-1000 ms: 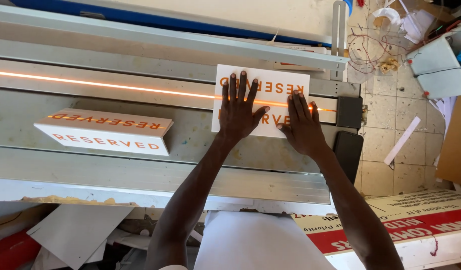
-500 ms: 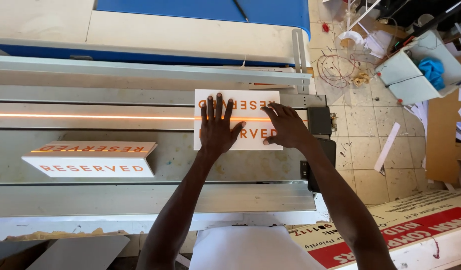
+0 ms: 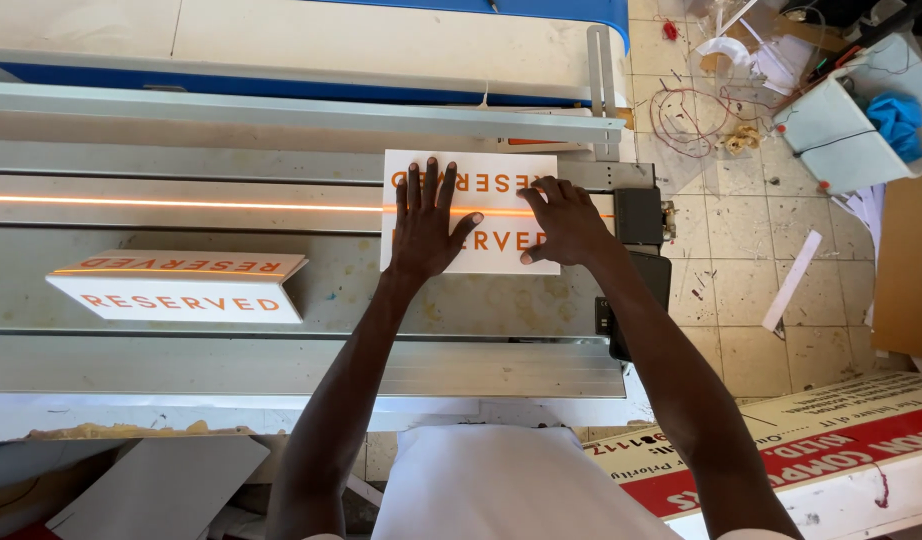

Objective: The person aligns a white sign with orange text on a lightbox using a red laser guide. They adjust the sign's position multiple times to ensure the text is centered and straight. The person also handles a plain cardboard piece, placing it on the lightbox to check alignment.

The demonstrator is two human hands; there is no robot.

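Squarely in the middle of the frame, both hands press flat on a white sign sheet (image 3: 501,175) with orange lettering, which lies on the grey metal machine bed (image 3: 461,305) across a glowing orange line (image 3: 181,204) that runs from the left edge of the frame to the sheet. The left hand (image 3: 426,225) has its fingers spread wide, palm down on the left half of the sheet; its grip holds nothing, it only bears down. The right hand (image 3: 566,222) rests on the sheet's right half with fingers slightly bent, fingertips touching the surface, also clasping nothing. Just right of that hand sits a black block (image 3: 638,215) at the end of the bed. At the left of the frame, well apart from the hands, a folded white tent sign (image 3: 181,285) with orange lettering stands on the same bed. At the upper right, on the tiled floor (image 3: 731,240), lie tangled wires (image 3: 691,115) and a pale box (image 3: 841,130) holding a blue cloth (image 3: 896,120).
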